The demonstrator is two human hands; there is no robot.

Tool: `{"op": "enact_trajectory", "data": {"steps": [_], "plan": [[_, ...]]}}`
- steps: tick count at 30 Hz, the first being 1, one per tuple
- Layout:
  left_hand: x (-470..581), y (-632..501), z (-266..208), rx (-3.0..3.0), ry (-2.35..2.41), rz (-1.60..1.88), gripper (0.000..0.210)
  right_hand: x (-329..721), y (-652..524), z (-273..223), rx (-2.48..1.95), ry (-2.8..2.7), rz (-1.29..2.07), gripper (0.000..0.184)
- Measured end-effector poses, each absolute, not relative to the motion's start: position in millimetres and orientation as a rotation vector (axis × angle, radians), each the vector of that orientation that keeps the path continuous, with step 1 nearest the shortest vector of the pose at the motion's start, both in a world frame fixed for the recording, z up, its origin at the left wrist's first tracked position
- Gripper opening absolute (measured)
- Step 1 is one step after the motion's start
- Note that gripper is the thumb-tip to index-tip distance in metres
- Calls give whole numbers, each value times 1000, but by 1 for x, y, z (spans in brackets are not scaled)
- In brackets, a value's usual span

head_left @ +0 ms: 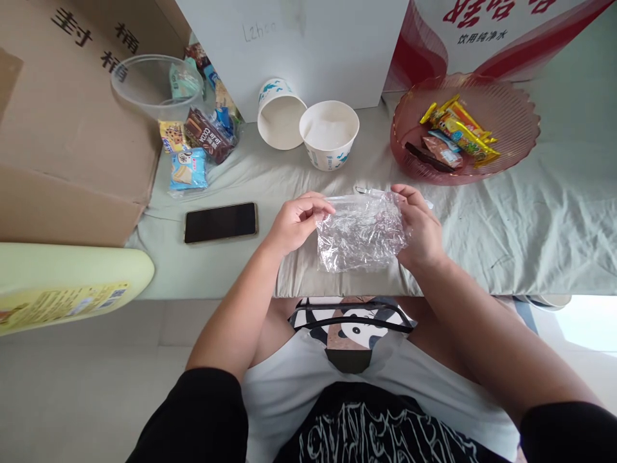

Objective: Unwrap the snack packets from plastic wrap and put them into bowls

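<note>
At frame centre, the left hand (pixel 296 222) and right hand (pixel 418 225) are pinching the top corners of a crinkled clear zip bag (pixel 360 235), apparently opening it; spreading the mouth seems next.

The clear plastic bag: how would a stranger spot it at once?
Look at the pale green cloth-covered table, near its front edge. Between the left hand and right hand sits a crinkled, see-through zip bag, the only empty wrapper there.

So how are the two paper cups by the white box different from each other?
The left cup lies tipped, its mouth facing the camera; the right cup stands upright. The left cup sits nearer the white box; the right cup is closer to the hands. Both are white with teal print and look empty.
</note>
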State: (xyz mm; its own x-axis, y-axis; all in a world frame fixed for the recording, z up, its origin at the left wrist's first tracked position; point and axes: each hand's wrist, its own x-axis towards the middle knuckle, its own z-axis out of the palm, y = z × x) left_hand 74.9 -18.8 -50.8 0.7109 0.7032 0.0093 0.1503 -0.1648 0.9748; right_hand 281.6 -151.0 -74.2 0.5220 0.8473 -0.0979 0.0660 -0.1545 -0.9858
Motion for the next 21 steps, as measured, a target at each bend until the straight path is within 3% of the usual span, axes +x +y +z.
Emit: {"op": "enact_trajectory", "data": {"steps": [5,9,11,16,21], "plan": [[72,-16,-51,1777,744,520,44,280,-151,-75,-1538,-699,972,44],[72,-17,-52,1628,692,556,30,274,-153,-72,-1481,-752,1050,60],[74,-18,-52,1512,691,580,31,273,-153,-69,-1454,-733,1035,57],[79,-19,-49,1190,721,388,58,272,-150,-66,-1349,-679,920,52],[80,-22,-47,1037,790,189,44,273,-149,-67,-1168,-563,930,53]]}}
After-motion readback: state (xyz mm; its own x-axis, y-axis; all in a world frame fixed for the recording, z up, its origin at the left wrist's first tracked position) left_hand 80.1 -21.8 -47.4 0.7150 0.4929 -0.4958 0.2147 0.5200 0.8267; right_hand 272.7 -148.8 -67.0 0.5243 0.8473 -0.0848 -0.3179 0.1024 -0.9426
